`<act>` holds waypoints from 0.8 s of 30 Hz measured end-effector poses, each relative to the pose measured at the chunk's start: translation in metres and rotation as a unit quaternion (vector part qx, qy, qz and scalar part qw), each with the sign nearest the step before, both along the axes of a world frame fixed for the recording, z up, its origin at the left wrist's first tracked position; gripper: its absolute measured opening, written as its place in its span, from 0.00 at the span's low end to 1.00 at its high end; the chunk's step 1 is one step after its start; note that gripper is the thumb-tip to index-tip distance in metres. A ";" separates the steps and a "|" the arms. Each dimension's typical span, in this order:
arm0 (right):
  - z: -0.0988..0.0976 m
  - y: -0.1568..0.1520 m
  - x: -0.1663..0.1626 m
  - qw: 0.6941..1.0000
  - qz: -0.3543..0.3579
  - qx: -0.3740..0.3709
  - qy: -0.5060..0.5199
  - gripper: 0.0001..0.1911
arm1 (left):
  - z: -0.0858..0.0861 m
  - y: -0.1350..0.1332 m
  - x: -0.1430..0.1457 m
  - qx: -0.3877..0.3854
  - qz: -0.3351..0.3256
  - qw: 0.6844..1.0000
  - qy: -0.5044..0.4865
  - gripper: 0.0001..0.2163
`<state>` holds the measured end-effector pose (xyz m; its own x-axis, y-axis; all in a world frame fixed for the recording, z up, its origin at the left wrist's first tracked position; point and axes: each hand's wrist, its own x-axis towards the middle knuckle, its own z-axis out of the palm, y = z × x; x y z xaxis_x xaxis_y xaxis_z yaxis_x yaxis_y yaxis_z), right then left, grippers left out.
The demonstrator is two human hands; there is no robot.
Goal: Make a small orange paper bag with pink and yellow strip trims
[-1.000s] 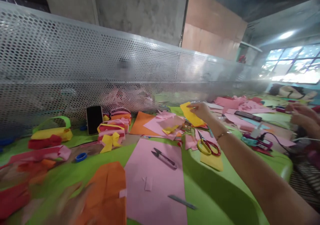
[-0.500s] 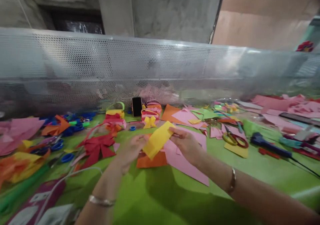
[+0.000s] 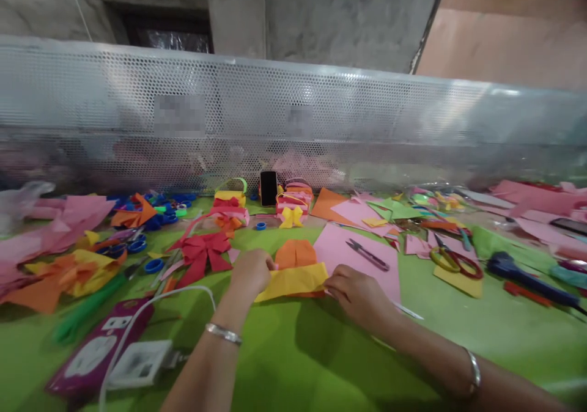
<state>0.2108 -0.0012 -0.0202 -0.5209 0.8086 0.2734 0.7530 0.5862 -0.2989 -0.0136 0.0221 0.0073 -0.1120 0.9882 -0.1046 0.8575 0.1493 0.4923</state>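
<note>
A yellow felt strip [image 3: 293, 282] stretches level between my two hands, over the lower part of an orange felt piece [image 3: 296, 253]. My left hand [image 3: 252, 271] is closed on the strip's left end, its fingertips partly hidden. At the other end, my right hand [image 3: 353, 286] pinches the strip's right corner between thumb and fingers. Just behind my right hand lies a pink felt sheet [image 3: 367, 247] with dark thread snips [image 3: 367, 255] on top. Whether the strip touches the orange piece all along, I cannot tell.
Small felt bags [image 3: 293, 204] and a phone [image 3: 268, 188] stand at the back before a perforated metal screen [image 3: 247, 112]. At left are a red bow [image 3: 206, 253] and a purple power strip [image 3: 101, 351]. Scissors [image 3: 456, 259] and a glue gun [image 3: 527, 280] lie at right.
The yellow strip has come down from a tilted, raised position to lie level over the orange piece. Both hands have lowered with it, and the view has turned slightly left.
</note>
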 end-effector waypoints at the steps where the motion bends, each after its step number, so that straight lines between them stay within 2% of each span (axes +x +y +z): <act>1: 0.003 0.001 0.002 1.000 0.001 -0.006 0.006 0.13 | -0.001 0.001 0.000 0.000 -0.001 1.000 -0.001 0.09; 4: 0.017 0.004 0.010 0.999 0.010 -0.003 0.044 0.12 | 0.001 0.002 -0.001 -0.007 -0.034 0.999 -0.029 0.09; 7: 0.034 0.011 0.016 0.997 0.025 0.011 0.074 0.19 | 0.009 -0.002 0.002 -0.054 -0.116 0.987 -0.099 0.06; 9: 0.040 0.014 0.017 0.994 0.044 -0.063 0.076 0.22 | 0.016 -0.007 0.005 -0.095 -0.173 0.969 -0.148 0.06; 12: 0.035 0.015 0.018 0.973 0.080 -0.198 0.085 0.12 | 0.023 -0.013 0.010 -0.147 -0.224 0.943 -0.198 0.07; 14: 0.028 0.014 0.020 0.964 0.103 -0.223 0.097 0.08 | 0.022 -0.014 0.012 -0.168 -0.246 0.933 -0.204 0.06; 19: 0.018 0.010 0.026 0.958 0.133 -0.242 0.078 0.05 | 0.018 -0.015 0.020 -0.167 -0.242 0.946 -0.138 0.05; 24: 0.016 0.010 0.027 0.974 0.160 -0.158 0.002 0.06 | 0.022 -0.039 0.034 -0.127 -0.199 0.971 -0.048 0.03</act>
